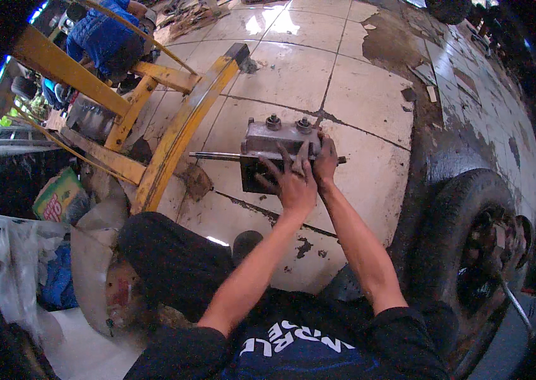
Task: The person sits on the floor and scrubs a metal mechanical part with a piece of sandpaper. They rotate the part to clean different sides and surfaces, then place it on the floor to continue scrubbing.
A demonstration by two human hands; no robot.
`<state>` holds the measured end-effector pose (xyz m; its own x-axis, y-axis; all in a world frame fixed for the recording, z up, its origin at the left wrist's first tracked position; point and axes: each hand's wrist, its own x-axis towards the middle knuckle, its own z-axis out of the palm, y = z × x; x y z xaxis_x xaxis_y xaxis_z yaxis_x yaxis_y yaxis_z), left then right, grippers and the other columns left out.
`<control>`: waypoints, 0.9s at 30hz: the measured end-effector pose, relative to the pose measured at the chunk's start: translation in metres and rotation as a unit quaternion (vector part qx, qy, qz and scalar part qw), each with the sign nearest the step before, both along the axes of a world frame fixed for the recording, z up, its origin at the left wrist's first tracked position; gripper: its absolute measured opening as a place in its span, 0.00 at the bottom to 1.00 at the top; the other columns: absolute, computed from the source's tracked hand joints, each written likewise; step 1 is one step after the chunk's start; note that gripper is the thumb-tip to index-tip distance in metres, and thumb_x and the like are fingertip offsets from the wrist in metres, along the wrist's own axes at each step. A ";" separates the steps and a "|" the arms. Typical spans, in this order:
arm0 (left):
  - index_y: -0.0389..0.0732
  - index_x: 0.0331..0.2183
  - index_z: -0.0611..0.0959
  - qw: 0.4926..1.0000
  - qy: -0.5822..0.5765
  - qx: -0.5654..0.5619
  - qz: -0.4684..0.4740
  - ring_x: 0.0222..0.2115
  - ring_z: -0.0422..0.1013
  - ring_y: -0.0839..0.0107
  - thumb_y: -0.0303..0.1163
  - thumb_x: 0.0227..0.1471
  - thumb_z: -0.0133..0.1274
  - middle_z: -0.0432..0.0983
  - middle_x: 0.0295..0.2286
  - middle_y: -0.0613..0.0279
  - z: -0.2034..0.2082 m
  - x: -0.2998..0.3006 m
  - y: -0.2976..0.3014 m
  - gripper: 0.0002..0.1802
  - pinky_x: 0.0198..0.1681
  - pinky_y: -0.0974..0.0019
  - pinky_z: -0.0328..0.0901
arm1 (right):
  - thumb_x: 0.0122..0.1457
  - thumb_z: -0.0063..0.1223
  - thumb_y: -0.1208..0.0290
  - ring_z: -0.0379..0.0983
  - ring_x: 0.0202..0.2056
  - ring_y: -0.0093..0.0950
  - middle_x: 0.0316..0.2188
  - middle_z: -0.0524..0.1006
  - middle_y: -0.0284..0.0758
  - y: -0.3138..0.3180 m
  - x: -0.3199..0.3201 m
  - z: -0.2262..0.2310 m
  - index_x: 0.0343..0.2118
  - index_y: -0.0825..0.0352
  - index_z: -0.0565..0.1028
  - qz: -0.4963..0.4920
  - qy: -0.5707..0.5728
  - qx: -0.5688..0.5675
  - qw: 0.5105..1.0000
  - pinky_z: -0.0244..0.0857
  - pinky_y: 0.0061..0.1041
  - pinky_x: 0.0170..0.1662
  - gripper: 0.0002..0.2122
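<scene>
In front of me a grey metal housing [265, 140] rests on the tiles. Two bolts [273, 122] with nuts stand up along its far side. A thin metal rod [214, 156] sticks out to the left, and a short dark end shows on the right. Below the housing's near face is a dark, square-edged part [254, 176]. My left hand [296, 189] lies over the near side with its fingers spread. Around the right end of the housing my right hand [325, 161] is closed; its fingertips are partly hidden.
A yellow steel frame [182, 133] stands to the left, with a person in blue [103, 41] behind it. On the right is a tyre [470, 221] on a wheel hub. Plastic sacks [18, 266] lie at left. The tiled floor [363, 82] is broken at far right.
</scene>
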<state>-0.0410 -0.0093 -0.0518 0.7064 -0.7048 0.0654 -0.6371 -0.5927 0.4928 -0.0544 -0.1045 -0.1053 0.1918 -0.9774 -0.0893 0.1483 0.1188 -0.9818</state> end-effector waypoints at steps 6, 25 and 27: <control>0.64 0.62 0.67 0.994 -0.090 -0.020 -0.058 0.66 0.30 0.33 0.48 0.66 0.31 0.44 0.67 0.61 -0.008 0.005 0.009 0.25 0.60 0.23 0.22 | 0.69 0.38 0.51 0.72 0.44 0.31 0.43 0.77 0.41 -0.008 0.000 -0.012 0.48 0.68 0.74 -0.015 -0.031 -0.001 0.999 0.65 0.32 0.50 0.23; 0.49 0.61 0.69 0.899 -0.307 0.099 -0.294 0.68 0.37 0.48 0.41 0.61 0.42 0.48 0.66 0.59 0.007 0.052 0.008 0.27 0.67 0.37 0.30 | 0.69 0.35 0.51 0.72 0.44 0.33 0.44 0.76 0.42 -0.002 0.001 -0.014 0.47 0.70 0.72 -0.003 0.007 -0.003 1.000 0.63 0.33 0.50 0.24; 0.49 0.63 0.66 0.906 -0.286 0.071 -0.303 0.68 0.37 0.48 0.42 0.62 0.41 0.48 0.66 0.61 0.007 0.056 0.012 0.29 0.66 0.36 0.31 | 0.69 0.35 0.51 0.72 0.43 0.33 0.42 0.76 0.42 -0.004 0.001 -0.014 0.47 0.70 0.72 -0.014 -0.009 -0.008 1.000 0.63 0.33 0.49 0.24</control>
<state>0.0148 0.0031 -0.0444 0.0651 -0.9821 0.1765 -0.9941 -0.0793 -0.0745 -0.0533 -0.1083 -0.1193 0.1663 -0.9835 -0.0713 0.1694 0.0997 -0.9805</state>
